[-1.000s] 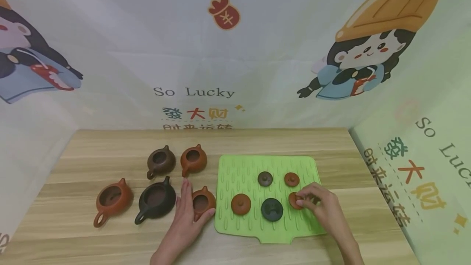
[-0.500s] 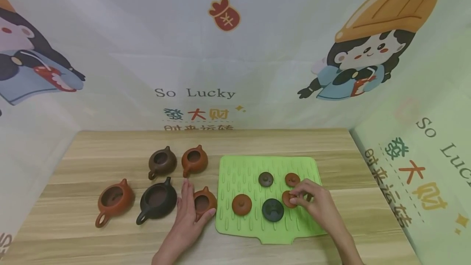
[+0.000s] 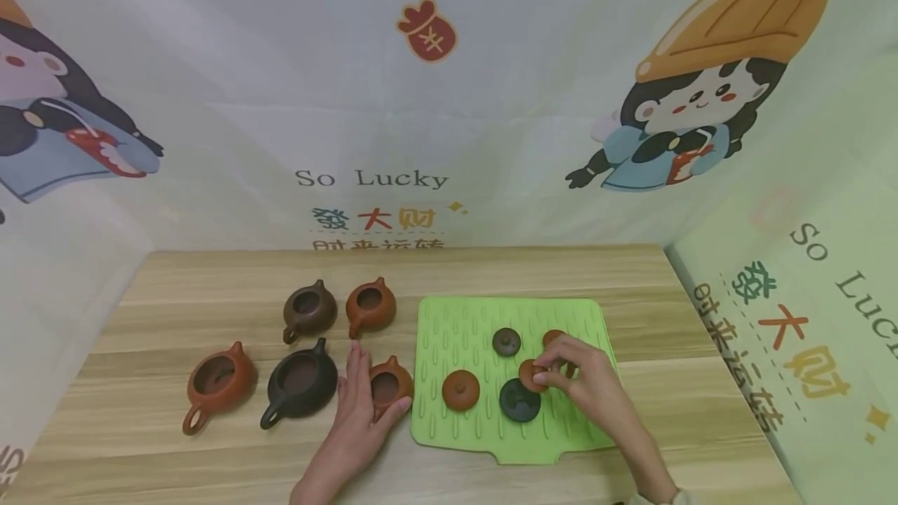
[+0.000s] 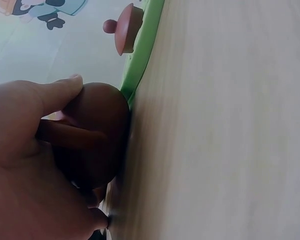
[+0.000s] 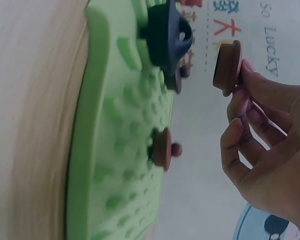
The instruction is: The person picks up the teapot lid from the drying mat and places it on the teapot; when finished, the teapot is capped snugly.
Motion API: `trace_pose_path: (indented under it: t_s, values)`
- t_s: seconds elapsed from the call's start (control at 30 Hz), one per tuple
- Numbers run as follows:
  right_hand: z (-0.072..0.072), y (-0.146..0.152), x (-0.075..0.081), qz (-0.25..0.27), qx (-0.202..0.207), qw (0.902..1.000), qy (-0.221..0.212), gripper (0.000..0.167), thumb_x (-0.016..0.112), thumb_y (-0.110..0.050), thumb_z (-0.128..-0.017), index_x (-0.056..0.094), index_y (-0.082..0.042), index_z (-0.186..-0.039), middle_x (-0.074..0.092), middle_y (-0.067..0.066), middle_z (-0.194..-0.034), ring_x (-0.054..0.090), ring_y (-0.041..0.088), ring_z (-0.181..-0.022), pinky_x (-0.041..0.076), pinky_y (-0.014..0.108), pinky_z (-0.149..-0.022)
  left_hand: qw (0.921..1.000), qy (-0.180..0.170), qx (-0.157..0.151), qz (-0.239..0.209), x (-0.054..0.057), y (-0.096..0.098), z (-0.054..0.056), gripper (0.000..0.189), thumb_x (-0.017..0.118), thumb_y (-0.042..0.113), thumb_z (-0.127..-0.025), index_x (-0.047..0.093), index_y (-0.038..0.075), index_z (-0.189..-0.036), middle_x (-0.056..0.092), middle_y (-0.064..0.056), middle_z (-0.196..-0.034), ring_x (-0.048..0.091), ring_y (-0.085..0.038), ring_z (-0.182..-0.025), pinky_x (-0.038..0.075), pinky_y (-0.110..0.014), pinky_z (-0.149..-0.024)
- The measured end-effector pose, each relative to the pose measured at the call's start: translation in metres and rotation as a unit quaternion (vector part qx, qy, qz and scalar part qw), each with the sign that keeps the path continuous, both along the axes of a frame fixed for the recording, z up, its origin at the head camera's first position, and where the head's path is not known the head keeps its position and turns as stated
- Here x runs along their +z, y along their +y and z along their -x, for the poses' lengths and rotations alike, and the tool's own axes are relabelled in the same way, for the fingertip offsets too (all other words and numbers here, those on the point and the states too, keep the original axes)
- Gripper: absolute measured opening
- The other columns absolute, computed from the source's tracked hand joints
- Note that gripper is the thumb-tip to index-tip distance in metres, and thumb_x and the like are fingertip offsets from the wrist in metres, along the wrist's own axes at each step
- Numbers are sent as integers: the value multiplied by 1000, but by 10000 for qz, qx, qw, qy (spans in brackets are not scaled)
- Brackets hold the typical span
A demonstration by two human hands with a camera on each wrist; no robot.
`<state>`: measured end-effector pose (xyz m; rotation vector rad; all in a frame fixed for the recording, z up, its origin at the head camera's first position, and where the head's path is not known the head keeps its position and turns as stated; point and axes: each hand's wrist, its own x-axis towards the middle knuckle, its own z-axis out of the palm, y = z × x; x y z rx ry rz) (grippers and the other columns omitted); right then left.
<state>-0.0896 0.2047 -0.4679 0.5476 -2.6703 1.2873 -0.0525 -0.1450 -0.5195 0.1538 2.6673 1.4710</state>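
Observation:
My left hand (image 3: 358, 426) holds a small reddish-brown teapot (image 3: 386, 389) at the left edge of the green mat (image 3: 449, 432), thumb on its right side and fingers on its left. In the left wrist view its body (image 4: 102, 112) stands on the table with the handle by my palm. My right hand (image 3: 585, 378) pinches a small reddish-brown teapot lid (image 5: 226, 69) by its knob; the right wrist view shows this lid raised off the mat. From above, the lid overlaps the edge of a black lid (image 3: 520, 404).
A larger orange-brown lid (image 3: 460, 390), a dark brown lid (image 3: 506, 342) and a partly covered small reddish lid (image 3: 553, 337) lie on the mat. Left of it stand lidless teapots: black (image 3: 302, 380), large orange-brown (image 3: 223, 378), dark brown (image 3: 311, 310) and small reddish (image 3: 372, 307).
My right hand has lifted the small reddish lid from the mat's right side and carried it left toward the black lid. The left hand has stayed on its teapot.

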Motion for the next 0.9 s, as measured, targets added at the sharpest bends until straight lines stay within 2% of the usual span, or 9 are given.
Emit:
trace_pose_path:
  t_s: [0.37,0.53,0.67,0.9]
  values:
    - [5,-32,-1,-61,709,9972,227,18,94,-5,-81,78,-12,-87,73,-4,-89,57,-1,-78,54,26,-66,10000,34,37,-54,-3,1,1,104,76,33,-104,10,-16,-168,-10,-36,-179,-6,-57,-166,-4,-77,-130]
    - [8,-49,-2,-116,948,9945,421,19,94,-8,-81,77,-11,-87,70,-3,-86,58,-1,-76,55,24,-64,10000,-40,-53,-70,0,-1,2,104,75,33,-105,8,-16,-168,-11,-36,-179,-7,-56,-166,-5,-76,-130]
    - [10,-63,-2,-177,1050,9931,486,18,94,-11,-81,78,-12,-86,70,-3,-86,59,-1,-75,56,28,-64,9999,-96,-65,-56,2,-1,2,104,76,33,-105,9,-16,-168,-11,-35,-179,-7,-56,-166,-5,-76,-130]
    - [16,-84,0,-290,1086,9929,380,16,93,-17,-85,78,-13,-88,71,-5,-87,58,-1,-75,53,21,-69,9999,9,-98,-108,0,-1,3,104,78,29,-104,10,-17,-167,-8,-38,-178,-4,-58,-165,-3,-78,-129]
